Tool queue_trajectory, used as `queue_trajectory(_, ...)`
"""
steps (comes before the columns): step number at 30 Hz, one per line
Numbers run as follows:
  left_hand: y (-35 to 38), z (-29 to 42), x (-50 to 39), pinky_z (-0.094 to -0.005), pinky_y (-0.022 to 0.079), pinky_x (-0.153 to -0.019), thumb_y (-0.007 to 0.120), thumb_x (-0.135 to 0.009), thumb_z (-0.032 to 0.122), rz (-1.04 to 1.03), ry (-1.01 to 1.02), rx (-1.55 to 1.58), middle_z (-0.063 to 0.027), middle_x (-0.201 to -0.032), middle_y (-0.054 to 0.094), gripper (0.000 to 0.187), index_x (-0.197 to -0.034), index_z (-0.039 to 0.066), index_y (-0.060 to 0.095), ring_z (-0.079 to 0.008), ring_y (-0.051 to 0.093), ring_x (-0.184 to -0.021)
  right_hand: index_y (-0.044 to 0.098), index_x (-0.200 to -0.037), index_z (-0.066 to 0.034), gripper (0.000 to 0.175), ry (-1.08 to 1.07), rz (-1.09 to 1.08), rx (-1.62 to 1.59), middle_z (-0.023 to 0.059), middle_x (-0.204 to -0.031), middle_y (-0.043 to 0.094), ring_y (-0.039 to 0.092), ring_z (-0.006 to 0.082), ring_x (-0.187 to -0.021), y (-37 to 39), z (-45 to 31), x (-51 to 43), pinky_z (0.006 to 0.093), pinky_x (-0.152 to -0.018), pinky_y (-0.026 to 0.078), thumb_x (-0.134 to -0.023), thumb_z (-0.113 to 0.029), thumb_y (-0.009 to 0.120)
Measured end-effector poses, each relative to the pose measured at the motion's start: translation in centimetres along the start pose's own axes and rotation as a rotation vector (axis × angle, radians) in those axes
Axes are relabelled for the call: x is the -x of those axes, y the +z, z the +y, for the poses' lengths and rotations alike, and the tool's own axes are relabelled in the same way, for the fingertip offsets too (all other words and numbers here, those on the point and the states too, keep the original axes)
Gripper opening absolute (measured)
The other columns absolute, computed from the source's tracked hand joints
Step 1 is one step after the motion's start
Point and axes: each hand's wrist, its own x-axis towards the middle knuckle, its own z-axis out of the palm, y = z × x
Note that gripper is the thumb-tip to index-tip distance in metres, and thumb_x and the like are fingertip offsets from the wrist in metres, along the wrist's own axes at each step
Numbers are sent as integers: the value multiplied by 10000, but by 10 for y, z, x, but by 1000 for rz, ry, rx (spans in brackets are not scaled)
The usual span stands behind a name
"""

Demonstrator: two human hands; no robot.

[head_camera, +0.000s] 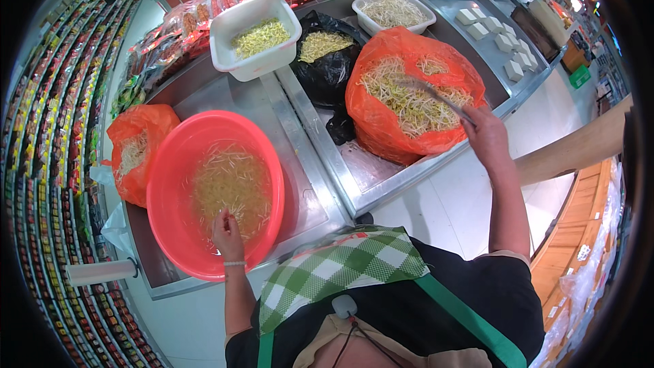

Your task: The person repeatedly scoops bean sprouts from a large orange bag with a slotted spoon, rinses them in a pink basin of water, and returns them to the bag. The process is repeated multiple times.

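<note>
My left hand (226, 230) is over the near side of a large red plastic basin (171, 199), its fingers bent above bean sprouts (230, 189) in cloudy water; whether it pinches any sprouts is unclear. My right hand (485, 130) grips the handle of metal tongs (442, 97), whose far end rests among bean sprouts (403, 102) in a big open red plastic bag (378, 133). Left of that bag, a black plastic bag (324, 79) holds more sprouts. A white tub (255, 66) with short yellow sprouts stands behind the basin.
A smaller red bag (140, 128) of sprouts leans left of the basin. Another white tub (363, 20) of sprouts and white tofu blocks (493, 24) lie at the back right. The metal counter's raised edge (380, 194) runs before me; a plastic bag roll (102, 272) juts out left.
</note>
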Motion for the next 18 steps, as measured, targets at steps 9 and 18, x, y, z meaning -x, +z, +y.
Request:
queue_trajectory(9, -8, -10, 9, -340, 529, -781, 596, -883, 25, 12, -40, -9, -124, -975, 649, 229, -1103, 1, 651, -239, 635, -890, 633, -971, -106, 121, 40, 90, 209, 118, -874, 623, 656, 335, -805, 17, 5, -23, 464, -653, 530, -868, -164, 608)
queue_trajectory(18, -27, -12, 11, -377, 530, -819, 561, -896, 11, 54, -69, -109, -143, -984, 659, 208, -1083, -1, 649, -278, 644, -918, 642, -978, -113, 143, -60, 4, 150, 111, -897, 621, 648, 334, -843, -1, -18, -18, 457, -704, 520, -841, -151, 635)
